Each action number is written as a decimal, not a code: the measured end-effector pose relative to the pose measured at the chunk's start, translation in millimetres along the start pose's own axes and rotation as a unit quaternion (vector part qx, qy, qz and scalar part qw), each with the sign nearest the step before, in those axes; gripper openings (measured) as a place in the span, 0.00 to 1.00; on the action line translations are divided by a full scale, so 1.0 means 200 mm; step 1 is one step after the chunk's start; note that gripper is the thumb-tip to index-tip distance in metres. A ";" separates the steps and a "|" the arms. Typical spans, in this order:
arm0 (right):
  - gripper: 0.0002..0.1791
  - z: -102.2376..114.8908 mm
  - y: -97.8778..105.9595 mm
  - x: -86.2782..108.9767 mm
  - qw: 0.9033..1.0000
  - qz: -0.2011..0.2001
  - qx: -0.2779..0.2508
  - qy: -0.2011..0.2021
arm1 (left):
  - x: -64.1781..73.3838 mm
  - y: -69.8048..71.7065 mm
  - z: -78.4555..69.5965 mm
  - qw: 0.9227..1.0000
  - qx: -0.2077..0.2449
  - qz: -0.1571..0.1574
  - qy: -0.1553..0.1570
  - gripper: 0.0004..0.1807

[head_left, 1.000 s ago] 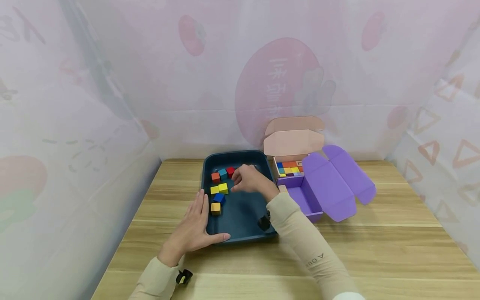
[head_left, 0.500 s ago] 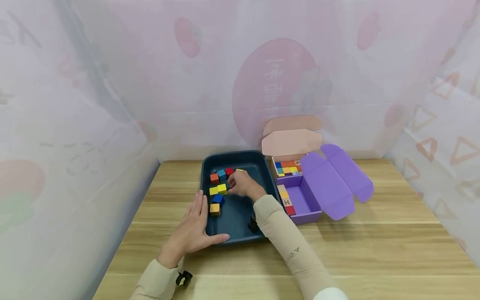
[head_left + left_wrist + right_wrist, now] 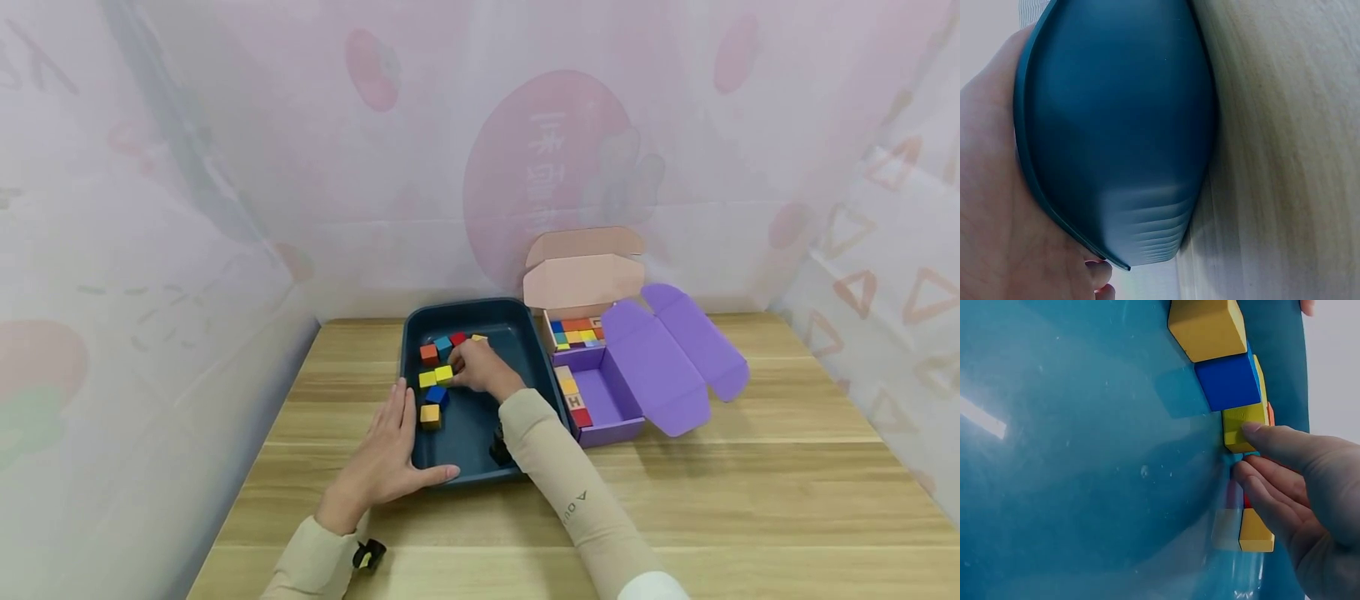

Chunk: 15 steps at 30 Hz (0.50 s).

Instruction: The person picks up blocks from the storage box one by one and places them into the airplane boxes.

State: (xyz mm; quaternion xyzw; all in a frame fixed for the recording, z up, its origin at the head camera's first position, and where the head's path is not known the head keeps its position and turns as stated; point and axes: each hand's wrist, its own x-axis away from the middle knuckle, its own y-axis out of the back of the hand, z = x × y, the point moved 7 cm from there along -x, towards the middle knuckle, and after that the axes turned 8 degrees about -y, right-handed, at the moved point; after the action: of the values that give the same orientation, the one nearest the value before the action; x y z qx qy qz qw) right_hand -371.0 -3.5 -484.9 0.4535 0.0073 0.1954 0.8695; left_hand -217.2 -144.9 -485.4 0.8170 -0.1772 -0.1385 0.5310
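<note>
My left hand [image 3: 378,458] rests on the left front corner of a dark teal tray [image 3: 480,481], its fingers straight along the rim. In the left wrist view the palm lies against the tray's outer edge. Inside the tray, my right hand [image 3: 486,367] pinches a yellow cube [image 3: 1235,425], thumb on one face and fingertips at another side. Beside that cube sit another yellow cube [image 3: 427,380] and a blue cube [image 3: 437,396], with an orange-yellow cube [image 3: 431,417] nearer me. Farther back are orange-red [image 3: 429,355], teal [image 3: 443,347] and red [image 3: 457,339] cubes.
Right of the tray stands an open purple box [image 3: 615,433] with a row of cubes along its left wall. Behind it, an open peach box [image 3: 585,283] holds several coloured cubes. One more yellowish cube [image 3: 1256,532] lies at the tray's far end. The table [image 3: 720,500] is wooden.
My right hand has moved slightly left and down to the yellow cube and taken hold of it. Its arm has swung left, uncovering the purple box's cubes. The left hand stays put.
</note>
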 end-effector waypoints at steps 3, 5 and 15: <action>0.16 0.01 0.02 0.01 1.000 -0.001 0.000 0.004 | 0.00 0.00 0.00 1.000 0.004 0.002 0.001 0.77; 0.16 0.00 0.04 0.03 1.000 -0.004 -0.001 0.008 | -0.01 0.00 0.00 1.000 0.003 0.004 0.002 0.77; 0.15 -0.07 0.21 0.13 0.999 -0.032 -0.025 0.002 | -0.01 0.00 -0.01 1.000 0.000 0.010 0.007 0.77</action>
State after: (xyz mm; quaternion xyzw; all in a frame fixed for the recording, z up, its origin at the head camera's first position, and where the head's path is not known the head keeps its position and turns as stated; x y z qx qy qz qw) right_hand -363.1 37.3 -455.7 0.4304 0.0187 0.1682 0.8866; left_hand -218.3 -142.9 -485.2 0.8159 -0.1816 -0.1276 0.5339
